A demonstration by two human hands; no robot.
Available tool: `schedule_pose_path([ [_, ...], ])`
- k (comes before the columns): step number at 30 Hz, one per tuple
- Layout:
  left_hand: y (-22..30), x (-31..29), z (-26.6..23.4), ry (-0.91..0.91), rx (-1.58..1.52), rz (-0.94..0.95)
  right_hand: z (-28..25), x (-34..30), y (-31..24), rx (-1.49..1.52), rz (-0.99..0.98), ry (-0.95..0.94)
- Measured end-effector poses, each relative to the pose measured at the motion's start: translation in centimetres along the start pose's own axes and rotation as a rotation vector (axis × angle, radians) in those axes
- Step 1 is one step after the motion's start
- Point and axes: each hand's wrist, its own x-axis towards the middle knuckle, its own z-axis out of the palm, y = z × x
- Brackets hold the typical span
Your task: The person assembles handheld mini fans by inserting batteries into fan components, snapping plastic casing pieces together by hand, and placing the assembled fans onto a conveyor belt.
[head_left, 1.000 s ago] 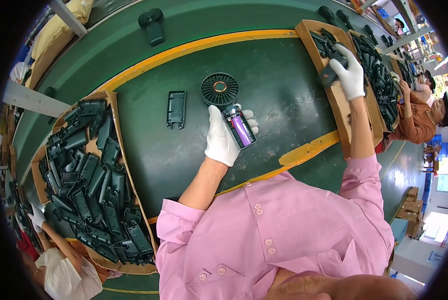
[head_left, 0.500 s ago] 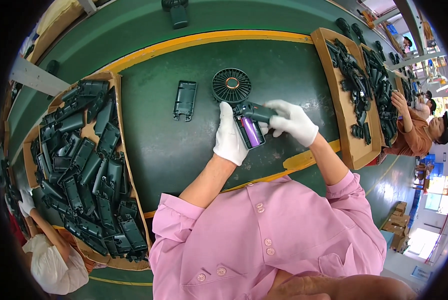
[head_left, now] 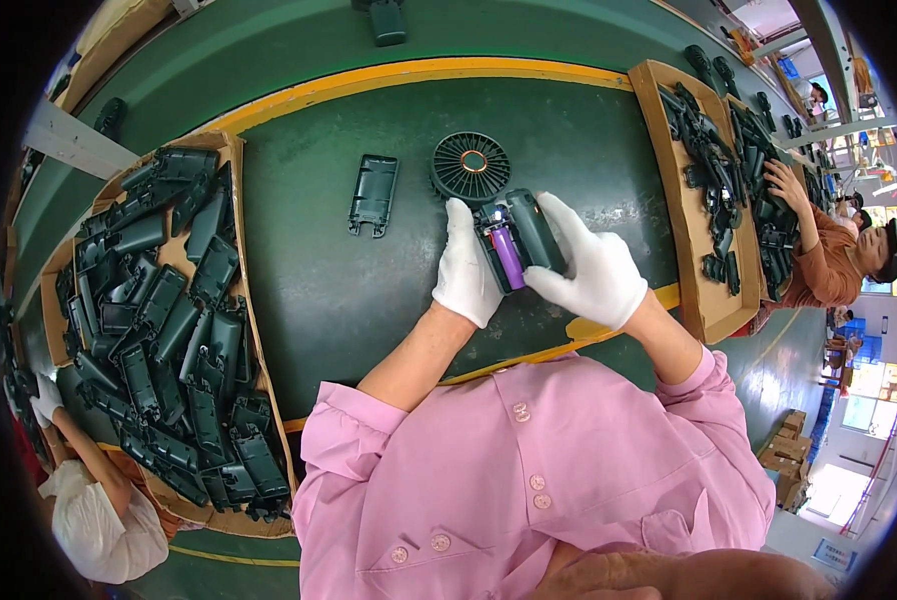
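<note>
My gloved left hand grips the handle of a small dark green fan, whose round slatted head points away from me. In the opened handle a purple battery cell lies exposed. Between its thumb and fingers, my gloved right hand holds a dark green handle cover, upright along the handle's right side. Whether the cover touches the handle I cannot tell. Left of the fan, another handle cover lies on the table with its hollow side up.
At the left a cardboard box is heaped with dark handle covers. A cardboard tray at the right holds slim dark parts. Beyond the yellow edge strip runs a green belt with fans. Co-workers sit on both sides.
My right hand has turned the handle cover from lying across the handle's top to standing lengthwise beside it. A fan on the belt has shifted slightly right.
</note>
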Motion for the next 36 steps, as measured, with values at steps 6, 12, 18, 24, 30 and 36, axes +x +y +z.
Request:
schedule_pose_path([
  [6, -1.0, 0.7, -1.4, -0.034, -0.016, -0.025, 0.6, 0.6, -1.4, -0.314, -0.067, -0.070],
  [12, -1.5, 1.1, -1.9, -0.087, -0.071, -0.091, 0.8, 0.8, -1.5, -0.427, -0.106, -0.155],
  [18, -1.3, 0.4, -1.5, -0.143, -0.150, -0.115, 0.6, 0.8, -0.3, -0.474, -0.217, -0.201],
  [24, -2.7, 0.0, -1.2, -0.117, 0.273, 0.077, 1.9, -0.4, 2.7, -0.423, -0.286, -0.247],
  [30, -3.5, 0.0, -2.0, -0.115, 0.541, 0.193, 1.9, -1.2, 2.9, -0.254, -0.294, -0.191],
  [36, -4.0, -0.1, -1.1, -0.036, 0.507, 0.294, 3.9, -1.8, 3.3, -0.273, -0.376, -0.003],
])
